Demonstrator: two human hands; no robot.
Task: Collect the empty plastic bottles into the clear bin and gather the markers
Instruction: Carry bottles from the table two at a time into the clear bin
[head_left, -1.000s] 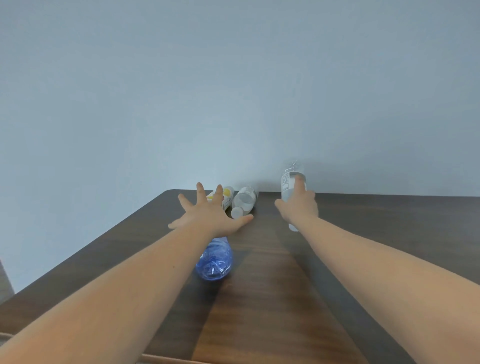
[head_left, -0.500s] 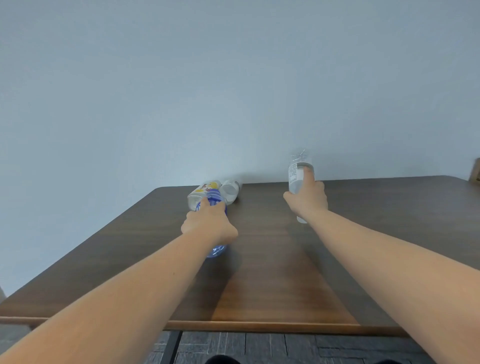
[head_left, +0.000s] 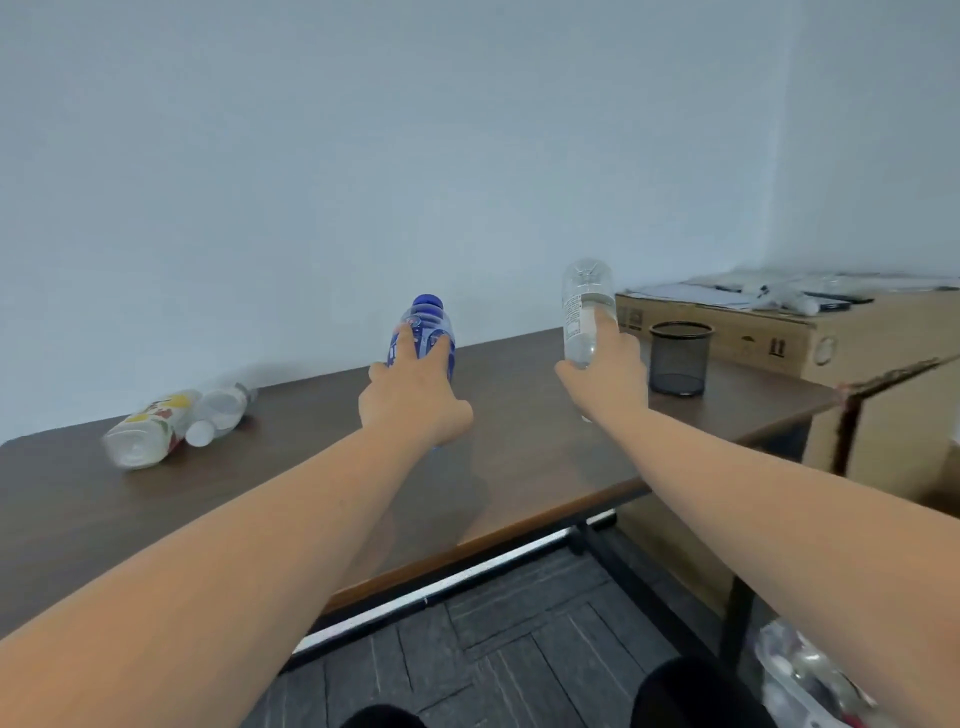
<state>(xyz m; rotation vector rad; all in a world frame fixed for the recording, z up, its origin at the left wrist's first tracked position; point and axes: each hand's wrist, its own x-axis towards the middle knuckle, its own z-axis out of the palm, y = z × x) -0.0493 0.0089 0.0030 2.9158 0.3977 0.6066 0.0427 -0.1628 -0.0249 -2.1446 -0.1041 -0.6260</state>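
**Both hands loaded, two bottles left**

Left hand (head_left: 415, 400) clamped on blue bottle (head_left: 423, 332), right hand (head_left: 605, 374) clamped on clear bottle (head_left: 584, 312), both at frame center and raised off the surface (head_left: 311, 467), probably for carrying together to the bin. Two more bottles (head_left: 171, 423) lie on their sides, touching, at middle left. Mesh cup (head_left: 679, 357) right of center, likely for markers. Possible clear bin (head_left: 810, 680) at lower right, blurred. Markers not identifiable.
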